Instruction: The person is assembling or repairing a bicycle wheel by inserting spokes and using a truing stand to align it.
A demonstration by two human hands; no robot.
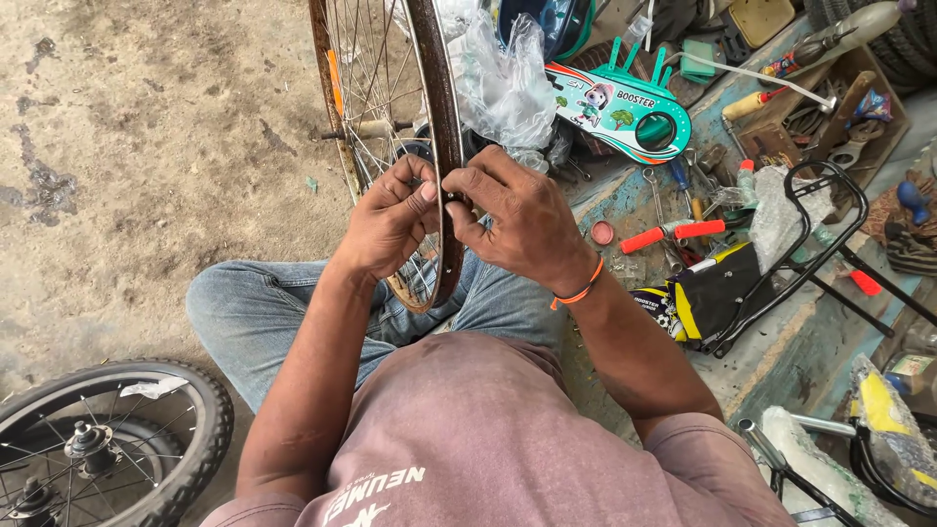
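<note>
Seen from the head camera, straight down over crossed knees in faded blue jeans (pixel 256 314): bare bicycle wheel rim (pixel 448 146), dark brown and rusted, narrow and curved, held upright between the legs, thin steel spokes (pixel 376 88) fanning toward a hub partly hidden behind the hands. Left hand (pixel 390 220) curled around the rim's near edge, thumb and forefinger pinched together at the inner face. Right hand (pixel 517 220) gripping the rim from the other side, fingertips (pixel 459 185) pressed on the rim just beside the left thumb; orange thread band (pixel 578 293) at the wrist. Whether anything small sits between the fingers, impossible to tell.

Left of the rim, rough stained concrete floor (pixel 146 146), wide and bare. Lower left, a small black-tyred wheel (pixel 107 439) lying flat, well apart from the hands. Right of the rim, crowded: crumpled clear plastic wrap (pixel 503 83) touching the rim's far side, a teal chain guard (pixel 620 112), red-handled pliers (pixel 673 234), a black wire carrier rack (pixel 800 254), all on worn blue-painted boards (pixel 791 351).
</note>
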